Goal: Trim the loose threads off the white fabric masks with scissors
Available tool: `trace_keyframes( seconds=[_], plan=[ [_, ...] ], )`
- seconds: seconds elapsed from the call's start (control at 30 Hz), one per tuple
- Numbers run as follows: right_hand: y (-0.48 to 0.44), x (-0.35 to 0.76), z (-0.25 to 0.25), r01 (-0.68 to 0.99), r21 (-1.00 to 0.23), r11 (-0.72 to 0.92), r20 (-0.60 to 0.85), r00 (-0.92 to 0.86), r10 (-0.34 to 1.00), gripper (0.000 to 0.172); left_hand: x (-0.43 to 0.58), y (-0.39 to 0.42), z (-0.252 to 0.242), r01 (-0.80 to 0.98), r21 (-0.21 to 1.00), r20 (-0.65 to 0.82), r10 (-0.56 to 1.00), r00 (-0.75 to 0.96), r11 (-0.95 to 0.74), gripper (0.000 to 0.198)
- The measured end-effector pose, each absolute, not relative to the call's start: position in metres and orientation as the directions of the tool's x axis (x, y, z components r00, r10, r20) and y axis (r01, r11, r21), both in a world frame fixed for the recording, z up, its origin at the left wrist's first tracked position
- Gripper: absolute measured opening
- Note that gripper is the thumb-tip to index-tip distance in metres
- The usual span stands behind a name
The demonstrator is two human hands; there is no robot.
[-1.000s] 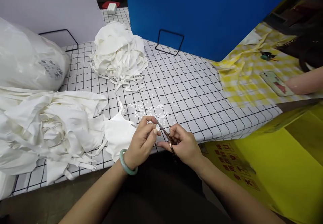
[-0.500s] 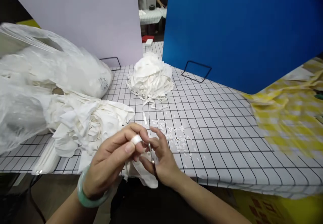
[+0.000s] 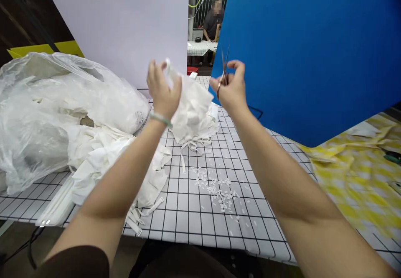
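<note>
My left hand (image 3: 163, 92), with a pale green bangle at its wrist, reaches forward over the table. Its thumb and fingers are spread apart beside a white cloth piece (image 3: 196, 102), whose raised upper end is blurred near my fingertips. Whether they still touch is hard to see. That piece hangs over a pile of white cloth pieces (image 3: 213, 121) with narrow straps. To the right, my right hand (image 3: 234, 87) holds small scissors (image 3: 224, 67) in the air, blades pointing up and parted, a handle loop around the thumb.
Small white snippets (image 3: 221, 194) lie scattered on the grid-patterned tablecloth (image 3: 184, 211). At left are a clear plastic bag (image 3: 103, 90) and more white cloth pieces (image 3: 103, 154). Lilac (image 3: 125, 27) and blue panels (image 3: 297, 52) stand behind. Yellow checked cloth (image 3: 344, 165) lies right. Another person (image 3: 213, 23) works beyond.
Both hands have moved from the table's near edge up and forward, and apart. The white cloth piece has gone over the pile; the left fingers have spread. The view has tilted up.
</note>
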State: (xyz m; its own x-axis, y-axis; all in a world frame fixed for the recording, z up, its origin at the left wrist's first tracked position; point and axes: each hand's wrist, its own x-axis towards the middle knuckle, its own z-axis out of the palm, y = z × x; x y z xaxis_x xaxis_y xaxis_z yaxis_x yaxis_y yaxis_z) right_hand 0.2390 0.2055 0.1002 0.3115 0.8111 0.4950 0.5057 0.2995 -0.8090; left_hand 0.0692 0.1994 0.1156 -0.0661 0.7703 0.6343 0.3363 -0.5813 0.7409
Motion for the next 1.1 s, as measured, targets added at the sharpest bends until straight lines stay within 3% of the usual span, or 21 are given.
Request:
trace_keyframes(
  seconds=[0.07, 0.13, 0.2, 0.27, 0.43, 0.57, 0.63, 0.73, 0.8, 0.93, 1.03, 1.1],
  plan=[
    [0.163, 0.235, 0.066, 0.469, -0.853, 0.229, 0.383, 0.263, 0.886, 0.054, 0.077, 0.159, 0.063, 0.224, 0.829, 0.516, 0.855, 0.043, -0.512, 0.066],
    [0.112, 0.226, 0.028, 0.428, -0.891, 0.153, 0.222, 0.115, 0.968, 0.049, 0.085, 0.115, 0.013, 0.059, 0.945, 0.291, 0.910, 0.296, -0.321, 0.068],
    [0.066, 0.217, -0.004, 0.437, -0.897, 0.066, 0.105, 0.067, 0.992, 0.033, 0.092, 0.081, -0.024, -0.013, 0.989, 0.138, 0.903, 0.406, -0.146, 0.055],
    [0.030, 0.214, -0.026, 0.449, -0.893, -0.018, 0.033, 0.105, 0.994, 0.030, 0.097, 0.058, -0.047, -0.009, 0.995, 0.091, 0.900, 0.427, -0.097, 0.038],
    [-0.020, 0.217, -0.055, 0.321, -0.941, -0.104, -0.053, 0.163, 0.985, 0.038, 0.103, 0.025, -0.063, 0.109, 0.974, 0.133, 0.891, 0.435, -0.198, 0.031],
    [-0.029, 0.228, -0.067, 0.405, -0.898, -0.170, -0.007, 0.373, 0.928, 0.032, 0.098, 0.027, -0.060, 0.239, 0.927, 0.112, 0.823, 0.557, -0.288, 0.038],
    [-0.026, 0.240, -0.068, 0.422, -0.886, -0.190, 0.000, 0.411, 0.911, 0.039, 0.090, 0.044, -0.062, 0.386, 0.850, 0.045, 0.779, 0.626, -0.359, 0.050],
    [-0.020, 0.263, -0.063, 0.429, -0.886, -0.177, 0.056, 0.476, 0.878, 0.050, 0.080, 0.070, -0.069, 0.678, 0.636, -0.096, 0.834, 0.544, -0.369, 0.075],
    [-0.019, 0.272, -0.059, 0.444, -0.882, -0.159, 0.088, 0.486, 0.869, 0.054, 0.078, 0.072, -0.073, 0.740, 0.572, -0.164, 0.835, 0.526, -0.354, 0.088],
    [-0.025, 0.262, -0.057, 0.489, -0.859, -0.151, 0.054, 0.381, 0.923, 0.048, 0.082, 0.038, -0.063, 0.498, 0.788, -0.073, 0.748, 0.660, -0.363, 0.085],
    [-0.034, 0.235, -0.056, 0.445, -0.882, -0.152, -0.031, 0.266, 0.963, 0.033, 0.085, 0.014, -0.052, 0.179, 0.973, 0.007, 0.793, 0.609, -0.147, 0.072],
    [-0.038, 0.217, -0.054, 0.451, -0.883, -0.131, -0.026, 0.232, 0.972, 0.029, 0.085, 0.007, -0.050, 0.035, 0.999, 0.013, 0.851, 0.524, -0.037, 0.056]
  ],
)
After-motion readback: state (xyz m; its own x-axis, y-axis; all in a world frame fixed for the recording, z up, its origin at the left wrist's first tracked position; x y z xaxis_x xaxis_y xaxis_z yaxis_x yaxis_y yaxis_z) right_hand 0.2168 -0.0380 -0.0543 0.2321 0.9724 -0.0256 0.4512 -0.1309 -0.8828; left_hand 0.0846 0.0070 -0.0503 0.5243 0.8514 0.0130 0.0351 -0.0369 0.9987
